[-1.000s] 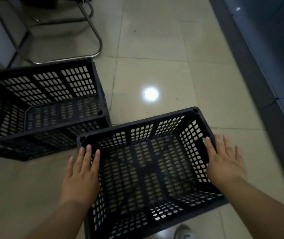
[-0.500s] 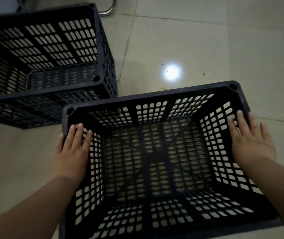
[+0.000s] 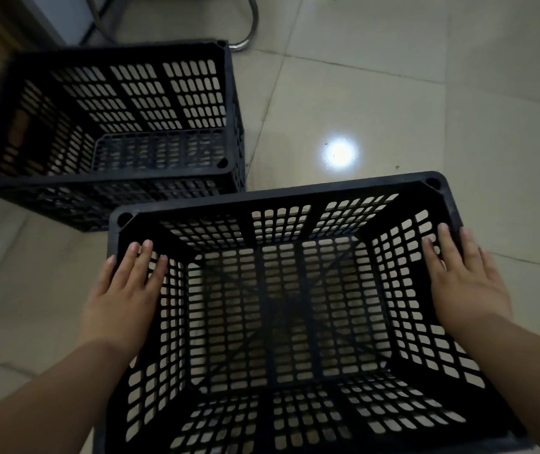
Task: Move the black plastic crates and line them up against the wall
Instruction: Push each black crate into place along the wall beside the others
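Note:
Two empty black plastic crates with slotted walls are on the tiled floor. The near crate fills the lower middle of the view, its open top facing me. My left hand lies flat against its left wall and rim, fingers pointing away from me. My right hand presses flat on its right wall in the same way, so the crate is clamped between both palms. The far crate stands at the upper left, close to the near crate's far left corner.
A chrome chair leg curves on the floor just behind the far crate. A pale wall or cabinet base is at the top left. Beige floor tiles with a bright light reflection spread to the right.
Both crates appear larger and nearer than before. My hands have stayed on the near crate's two sides and slid slightly towards its far rim. The chair frame has dropped mostly out of view.

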A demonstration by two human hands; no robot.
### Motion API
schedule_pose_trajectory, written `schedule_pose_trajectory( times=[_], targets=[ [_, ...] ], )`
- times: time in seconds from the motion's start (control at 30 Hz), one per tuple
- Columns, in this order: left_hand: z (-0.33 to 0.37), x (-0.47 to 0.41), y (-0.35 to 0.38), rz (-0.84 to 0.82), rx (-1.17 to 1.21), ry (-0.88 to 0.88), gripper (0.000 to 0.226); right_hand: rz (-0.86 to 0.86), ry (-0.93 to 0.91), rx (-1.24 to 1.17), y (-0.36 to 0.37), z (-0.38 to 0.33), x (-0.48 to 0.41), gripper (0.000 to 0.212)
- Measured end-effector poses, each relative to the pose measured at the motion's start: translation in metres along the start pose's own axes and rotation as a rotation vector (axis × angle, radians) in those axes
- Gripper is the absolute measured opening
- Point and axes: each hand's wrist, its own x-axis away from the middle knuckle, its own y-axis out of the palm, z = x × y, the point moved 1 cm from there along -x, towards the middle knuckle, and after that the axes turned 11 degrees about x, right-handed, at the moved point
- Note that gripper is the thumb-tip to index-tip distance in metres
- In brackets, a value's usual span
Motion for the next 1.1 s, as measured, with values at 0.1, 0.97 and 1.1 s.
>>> schedule_pose_trajectory(
  times=[0.1,0.97,1.1],
  targets=[
    [-0.015,0.037,-0.039,0.085,0.042,-0.090,0.077,0.041,-0.069,0.016,-0.039,-0.002,0.018,0.069],
    [-0.185,0.712,-0.046,-0.112,0.193,-0.902,0.090,0.514,-0.969,0.354,-0.294,-0.363,0.429,0.063],
    [-0.213,0.858,-0.037,-0.147,0.244,-1.079,0.086,0.782,-1.236,0.207,-0.273,-0.470,0.539,0.058]
  ],
)
